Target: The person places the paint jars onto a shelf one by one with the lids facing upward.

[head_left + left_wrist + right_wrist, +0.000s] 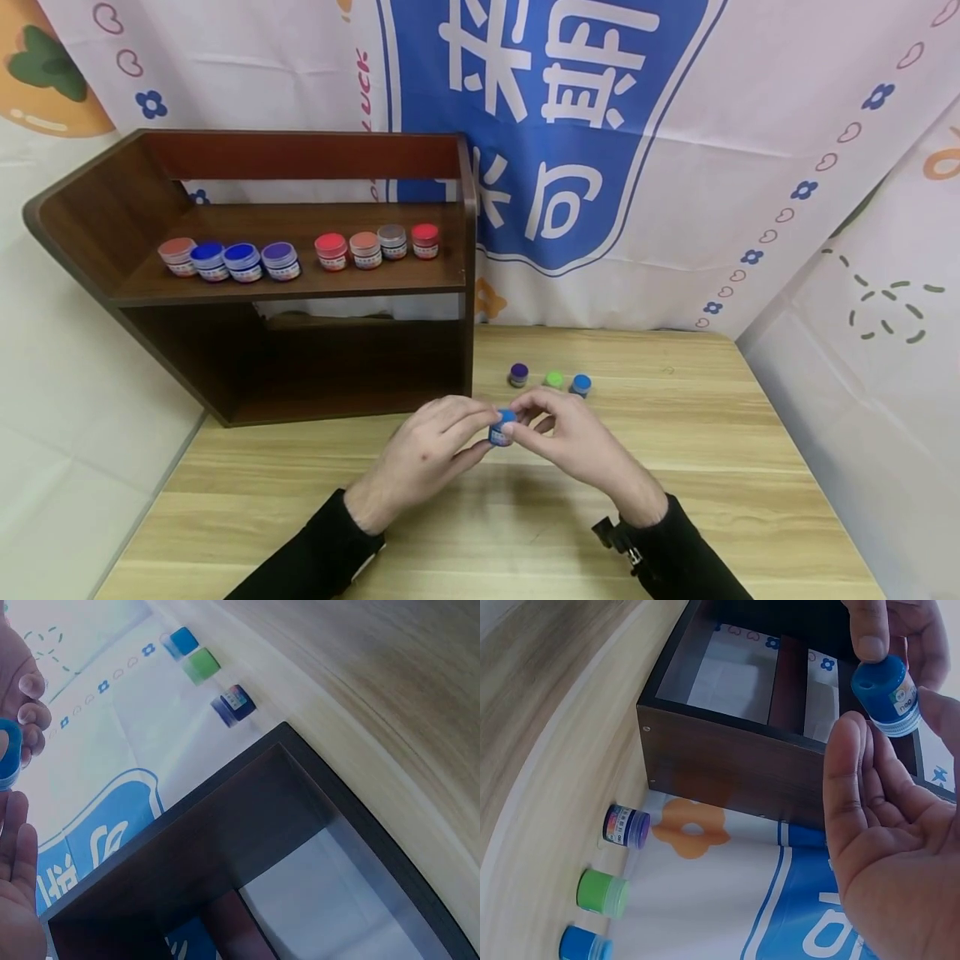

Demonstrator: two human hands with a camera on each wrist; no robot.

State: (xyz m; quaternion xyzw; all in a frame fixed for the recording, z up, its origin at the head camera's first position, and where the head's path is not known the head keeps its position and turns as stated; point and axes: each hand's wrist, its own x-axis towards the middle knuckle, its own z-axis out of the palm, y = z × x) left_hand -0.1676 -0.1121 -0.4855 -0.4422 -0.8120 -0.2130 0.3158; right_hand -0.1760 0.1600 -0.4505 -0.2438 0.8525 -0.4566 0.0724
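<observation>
A small paint jar (502,428) with a blue lid is held above the table between both hands. My left hand (438,442) pinches it from the left, its thumb against the jar's base and its fingers near the lid. From the right, my right hand (573,433) holds it with thumb and curled fingers. In the right wrist view the blue jar (889,694) is tilted, with its printed label showing. The left wrist view catches only part of the blue jar (9,754) at its edge. Behind the hands stand a purple jar (518,375), a green jar (553,380) and another blue jar (581,385).
A dark brown wooden shelf (300,287) stands at the left back of the wood-grain table (712,467). Its upper board bears two groups of jars, including a purple-lidded jar (281,260) and a red-lidded jar (332,251). A printed cloth (675,208) hangs behind.
</observation>
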